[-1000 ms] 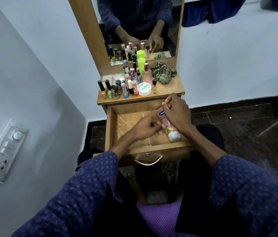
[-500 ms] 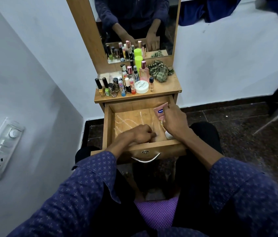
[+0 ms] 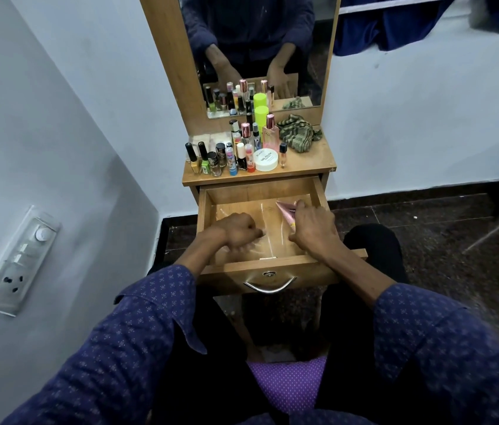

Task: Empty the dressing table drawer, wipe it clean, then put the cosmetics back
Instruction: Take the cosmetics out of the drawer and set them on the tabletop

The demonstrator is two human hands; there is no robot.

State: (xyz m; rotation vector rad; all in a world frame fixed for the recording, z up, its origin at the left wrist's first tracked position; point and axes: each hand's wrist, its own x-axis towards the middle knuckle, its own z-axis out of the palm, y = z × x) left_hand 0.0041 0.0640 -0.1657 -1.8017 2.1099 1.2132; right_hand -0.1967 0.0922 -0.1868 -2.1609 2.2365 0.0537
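Right hand (image 3: 312, 231) now lays the gripped pink plastic tube (image 3: 287, 210) into the open wooden drawer (image 3: 203, 216), left hand (image 3: 236, 231) curled empty, restocking begun.

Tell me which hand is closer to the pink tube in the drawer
Right. The right hand lies on the pink tube at the drawer's right side, fingers touching it. The left hand is apart from it, curled over the drawer's middle.

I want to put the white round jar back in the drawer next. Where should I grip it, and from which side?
Grip the white round jar across its rim from above, fingers on its front and right sides. It is low, wide and flat-lidded, and bottles crowd its left and back, so only those sides look free.
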